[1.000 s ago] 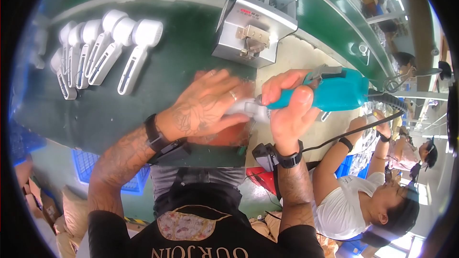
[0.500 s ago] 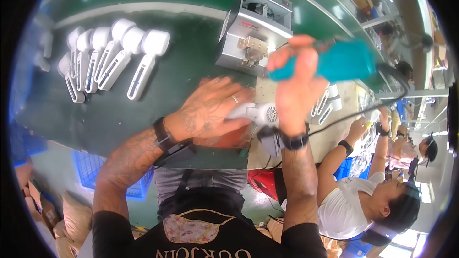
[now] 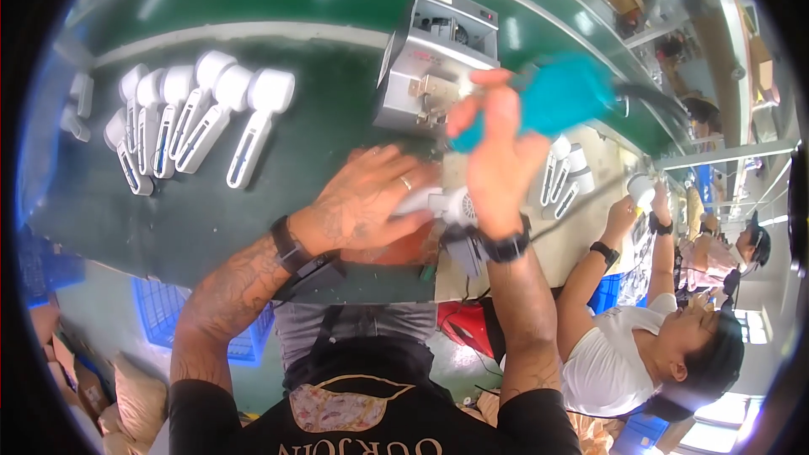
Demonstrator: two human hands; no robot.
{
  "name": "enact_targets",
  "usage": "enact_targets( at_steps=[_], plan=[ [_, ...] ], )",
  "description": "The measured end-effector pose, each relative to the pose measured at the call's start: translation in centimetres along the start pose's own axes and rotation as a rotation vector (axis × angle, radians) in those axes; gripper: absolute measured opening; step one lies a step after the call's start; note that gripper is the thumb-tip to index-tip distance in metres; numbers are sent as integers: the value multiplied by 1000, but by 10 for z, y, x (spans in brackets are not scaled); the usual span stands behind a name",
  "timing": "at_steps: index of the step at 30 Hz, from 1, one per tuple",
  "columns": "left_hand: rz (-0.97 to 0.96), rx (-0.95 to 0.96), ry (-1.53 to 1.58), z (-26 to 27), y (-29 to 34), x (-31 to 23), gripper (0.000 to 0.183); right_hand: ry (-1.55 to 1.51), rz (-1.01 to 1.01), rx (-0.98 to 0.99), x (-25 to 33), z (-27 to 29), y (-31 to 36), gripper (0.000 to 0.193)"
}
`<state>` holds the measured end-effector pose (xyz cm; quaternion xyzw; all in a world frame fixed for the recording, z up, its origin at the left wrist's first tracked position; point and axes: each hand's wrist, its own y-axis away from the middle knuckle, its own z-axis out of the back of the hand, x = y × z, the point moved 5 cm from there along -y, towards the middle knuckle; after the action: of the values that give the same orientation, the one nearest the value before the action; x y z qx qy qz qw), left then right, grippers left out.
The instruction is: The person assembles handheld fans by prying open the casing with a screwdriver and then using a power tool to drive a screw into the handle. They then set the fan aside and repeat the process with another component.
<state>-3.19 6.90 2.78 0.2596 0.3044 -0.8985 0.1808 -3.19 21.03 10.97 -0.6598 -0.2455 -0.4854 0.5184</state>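
Observation:
In my right hand (image 3: 497, 147) I grip a teal electric screwdriver (image 3: 566, 94) by its front end, raised above the bench; motion smears it slightly and its tip is hidden. My left hand (image 3: 371, 198) is closed around the handle of a white handheld device (image 3: 415, 205) and holds it down on the bench. The device's round, vented head points right, partly behind my right wrist. Under my left hand lies a reddish patch (image 3: 392, 253). The grey metal screw feeder box (image 3: 438, 57) stands just beyond both hands.
Several white handheld devices (image 3: 271, 91) lie on the dark green bench (image 3: 312, 105) at left; more white parts (image 3: 559, 177) lie at right. The screwdriver's cord trails right. A co-worker in a white shirt (image 3: 619, 368) sits at right. A blue crate (image 3: 160, 312) is below the bench.
My right hand has moved left and slightly toward me with the electric screwdriver. My left hand keeps its hold on the white handheld device. The view has shifted slightly.

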Motion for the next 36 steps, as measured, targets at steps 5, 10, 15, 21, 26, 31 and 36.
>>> enact_targets(
  at_steps=[5,10,15,21,26,31,36],
  plan=[
    [-2,-2,9,-2,-4,-3,33,-23,-12,46,25,35,53,66],
    [22,73,9,-2,-5,-2,35,-12,-66,-18,18,39,66,71],
    [19,55,16,-4,-1,-4,39,-5,-50,-13,18,40,69,72],
    [44,69,9,-3,-3,-3,39,8,-78,-2,16,42,71,76],
    [2,80,-34,-4,-4,0,50,-161,-167,-54,20,55,81,76],
    [-52,70,-5,-1,-16,-12,57,51,-221,-114,35,71,97,87],
    [30,-3,29,3,-2,-16,47,37,-266,-32,17,79,125,70]
  ],
)
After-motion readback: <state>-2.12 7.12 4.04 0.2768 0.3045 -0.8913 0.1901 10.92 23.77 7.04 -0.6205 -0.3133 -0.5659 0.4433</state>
